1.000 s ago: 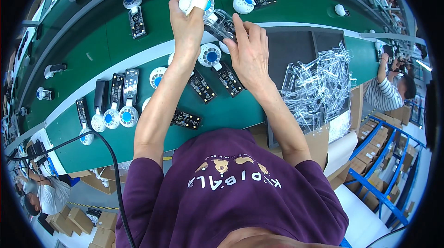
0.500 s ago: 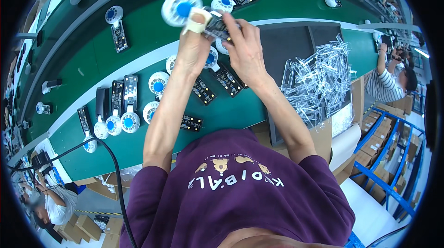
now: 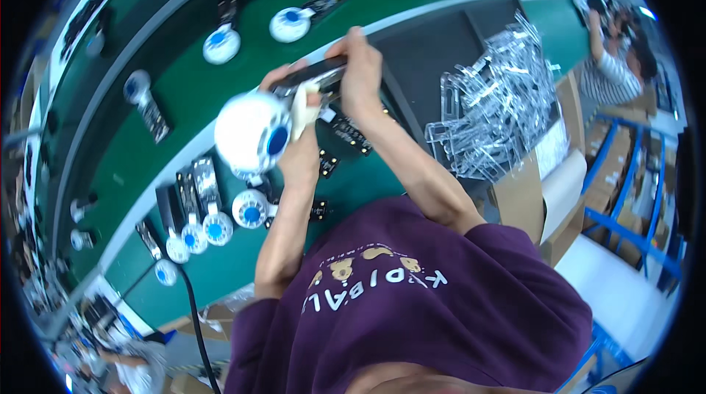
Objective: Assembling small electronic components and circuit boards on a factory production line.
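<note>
At left, devices (image 3: 188, 201), some bare-boarded, are lined up on the green bench (image 3: 228, 270); centrally, one white-headed device (image 3: 246, 133) is gripped by the left hand (image 3: 300, 155) and, at its far end, the right hand (image 3: 362, 78), its completeness indistinct; at right, clear plastic parts (image 3: 494, 107) are heaped unattached.

A long green belt (image 3: 184, 30) runs across the back, with a gray rail (image 3: 165, 12) behind it and a white strip (image 3: 415, 15) along its front. The near table (image 3: 360, 184) is green too. A black cord (image 3: 196, 313) hangs down at the lower left. Near the bottom left, a person in a white top (image 3: 143, 373) looks blurry. On the right is a person in a striped shirt (image 3: 609, 81). Below them stands a blue metal rack (image 3: 625, 231) with brown boxes (image 3: 607, 162). A pale curved sheet (image 3: 565, 192) is near it.
</note>
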A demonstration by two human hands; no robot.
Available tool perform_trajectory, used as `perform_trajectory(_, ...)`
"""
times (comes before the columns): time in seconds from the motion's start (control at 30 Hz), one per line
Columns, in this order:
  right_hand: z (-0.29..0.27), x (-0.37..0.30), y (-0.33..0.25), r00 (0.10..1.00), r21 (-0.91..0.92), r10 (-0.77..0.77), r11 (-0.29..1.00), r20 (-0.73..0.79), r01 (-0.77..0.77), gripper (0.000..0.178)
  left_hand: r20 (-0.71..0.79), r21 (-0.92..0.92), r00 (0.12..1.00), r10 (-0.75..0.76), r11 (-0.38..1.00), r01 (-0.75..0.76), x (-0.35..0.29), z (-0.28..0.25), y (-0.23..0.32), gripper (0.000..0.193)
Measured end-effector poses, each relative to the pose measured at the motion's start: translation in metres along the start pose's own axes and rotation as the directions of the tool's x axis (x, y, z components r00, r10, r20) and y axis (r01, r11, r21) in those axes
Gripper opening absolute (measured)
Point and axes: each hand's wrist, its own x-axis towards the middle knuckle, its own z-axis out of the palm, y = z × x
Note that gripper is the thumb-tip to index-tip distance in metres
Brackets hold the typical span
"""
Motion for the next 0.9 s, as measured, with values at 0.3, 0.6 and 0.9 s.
perform_trajectory(0.3, -0.043, 0.022, 0.008, 0.933, -0.672, -0.152, 0.657, 0.327, 0.343, 0.036, -0.152, -0.015, 0.9, -0.409, 0.911, 0.411, 0.084, -0.072, -0.027, 0.033)
perform_trajectory(0.6, -0.212, 0.018, 0.049, 0.991, -0.983, -0.032, -0.134, 0.13, 0.125, 0.033, -0.419, 0.882, 0.89, -0.18, 0.152, 0.446, 0.166, -0.273, -0.092, 0.057)
perform_trajectory(0.9, -0.238, 0.028, 0.028, 0.999, -0.974, -0.012, 0.223, -0.037, -0.033, 0.02, 0.423, -0.237, 0.889, 0.177, 0.968, -0.08, 0.067, -0.069, 0.039, 0.053)
